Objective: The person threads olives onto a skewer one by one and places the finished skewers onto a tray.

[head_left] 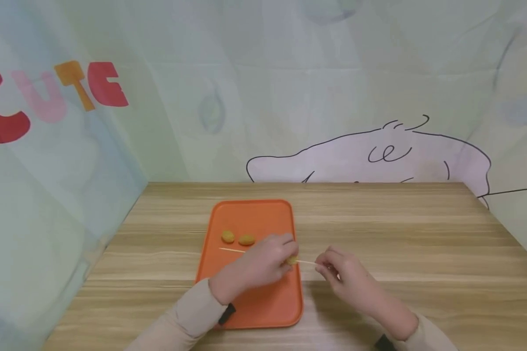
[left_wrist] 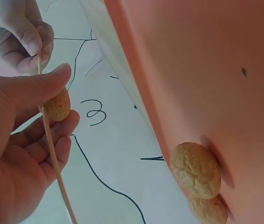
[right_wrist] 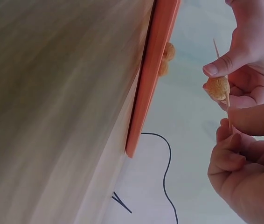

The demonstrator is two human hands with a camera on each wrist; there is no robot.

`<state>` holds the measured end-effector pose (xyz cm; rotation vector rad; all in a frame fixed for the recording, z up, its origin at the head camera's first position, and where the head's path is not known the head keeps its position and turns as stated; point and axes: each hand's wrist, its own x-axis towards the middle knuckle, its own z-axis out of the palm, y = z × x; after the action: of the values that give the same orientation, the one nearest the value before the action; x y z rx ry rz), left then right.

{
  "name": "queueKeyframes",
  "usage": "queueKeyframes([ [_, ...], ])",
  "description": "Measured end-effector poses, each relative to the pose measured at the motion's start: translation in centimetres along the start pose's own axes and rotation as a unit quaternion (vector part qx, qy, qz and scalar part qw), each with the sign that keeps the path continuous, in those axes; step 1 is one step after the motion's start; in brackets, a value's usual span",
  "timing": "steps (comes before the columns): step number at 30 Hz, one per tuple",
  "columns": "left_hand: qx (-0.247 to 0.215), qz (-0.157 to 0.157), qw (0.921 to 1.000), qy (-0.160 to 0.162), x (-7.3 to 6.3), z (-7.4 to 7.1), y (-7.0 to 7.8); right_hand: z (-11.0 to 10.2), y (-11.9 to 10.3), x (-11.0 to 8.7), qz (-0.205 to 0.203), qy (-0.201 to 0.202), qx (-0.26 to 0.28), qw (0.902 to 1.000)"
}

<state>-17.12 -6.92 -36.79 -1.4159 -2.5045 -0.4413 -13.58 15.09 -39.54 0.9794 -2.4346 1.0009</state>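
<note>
Our left hand (head_left: 268, 259) is clamped on a ball (left_wrist: 57, 105), thumb across one side and fingers curled round the other, raised clear of the tray (head_left: 272, 307) near its right edge. Our right hand (head_left: 350, 279) pinches a stick (head_left: 232, 250) between thumb and fingers, out past the tray and above the table (head_left: 399, 219). From there the stick runs back through the grip of our left hand, and its far end shows beyond that hand, over the tray. It seems to pass through the ball close to one side, though our thumb covers part of it. On that reading we judge the work partly done, with one ball threaded. What is left is the other two, a round one (head_left: 227, 237) and a longer one (head_left: 247, 240), lying just beside each other on the tray, both off the stick
</note>
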Motion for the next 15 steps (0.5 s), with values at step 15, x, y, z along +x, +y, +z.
queueKeyframes([
  [15,0.044,-0.015,0.9988,-0.013,-0.7,-2.0,-0.7,-0.9,0.3,0.2,-0.017,0.037,-0.04,0.9984],
])
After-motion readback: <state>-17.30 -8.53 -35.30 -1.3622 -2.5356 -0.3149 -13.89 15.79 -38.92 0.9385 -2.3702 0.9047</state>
